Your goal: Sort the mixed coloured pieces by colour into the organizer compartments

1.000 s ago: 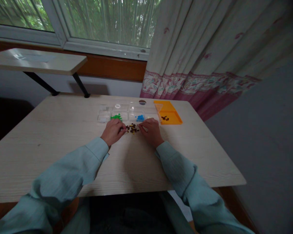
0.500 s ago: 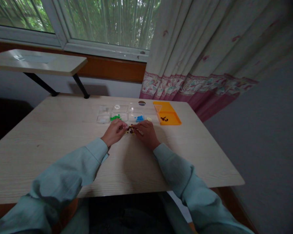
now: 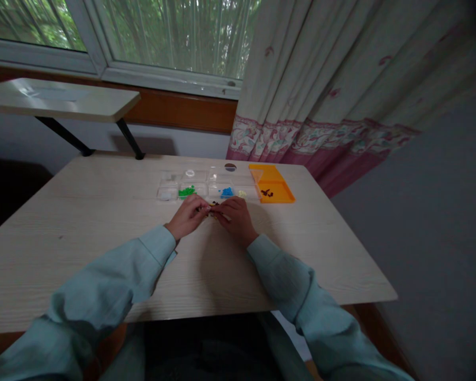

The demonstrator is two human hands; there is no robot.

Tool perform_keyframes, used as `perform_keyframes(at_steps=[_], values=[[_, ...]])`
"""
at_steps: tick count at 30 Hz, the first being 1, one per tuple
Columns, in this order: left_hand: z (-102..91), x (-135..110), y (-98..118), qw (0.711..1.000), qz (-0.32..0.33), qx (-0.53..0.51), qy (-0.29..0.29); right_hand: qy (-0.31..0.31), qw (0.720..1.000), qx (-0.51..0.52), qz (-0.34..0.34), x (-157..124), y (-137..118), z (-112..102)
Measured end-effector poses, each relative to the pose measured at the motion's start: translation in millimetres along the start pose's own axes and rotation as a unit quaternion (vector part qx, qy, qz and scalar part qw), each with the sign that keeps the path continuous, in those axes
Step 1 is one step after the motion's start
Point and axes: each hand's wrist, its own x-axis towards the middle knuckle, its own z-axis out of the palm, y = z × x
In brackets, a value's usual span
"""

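My left hand (image 3: 188, 217) and my right hand (image 3: 234, 217) rest on the wooden table (image 3: 103, 227), fingertips meeting over a small pile of dark and yellow beads (image 3: 213, 204). Both hands have curled fingers pinched at the pile; what they hold is too small to make out. Just beyond them stands a clear compartment box (image 3: 206, 186) with green beads (image 3: 186, 191) and blue beads (image 3: 227, 191) in separate cells.
An orange tray (image 3: 273, 190) with a few dark beads lies right of the clear box. A small side table (image 3: 59, 100) stands under the window at back left. A patterned curtain (image 3: 321, 106) hangs at the right.
My two hands have drawn together, the right one sliding left, so the bead pile that lay open between them is now mostly covered by my fingers.
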Motion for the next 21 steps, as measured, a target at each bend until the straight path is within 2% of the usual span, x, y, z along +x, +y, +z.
perform_keyframes(at_steps=[7,11,13,15,18,21], values=[[1.7,-0.3,-0.8,1.000,0.000,0.011,-0.001,0.014,1.000,0.002,-0.002,0.5,-2.9,1.1],[1.5,-0.5,-2.0,1.000,-0.014,0.014,0.018,0.023,1.000,-0.016,0.006,2.2,11.2,-1.9],[1.0,-0.7,-2.2,0.999,-0.029,0.016,0.030,0.024,0.998,-0.042,0.046,3.1,28.8,-11.0],[0.4,-0.8,-1.6,0.998,-0.043,0.014,0.034,0.040,0.989,-0.083,0.119,1.7,52.4,-24.8],[-0.1,-1.0,0.5,0.998,-0.050,0.012,0.038,0.091,0.956,-0.152,0.236,-6.8,89.9,-46.9],[0.0,-0.9,2.5,0.998,-0.048,0.008,0.039,0.140,0.913,-0.190,0.332,-19.7,116.4,-61.3]])
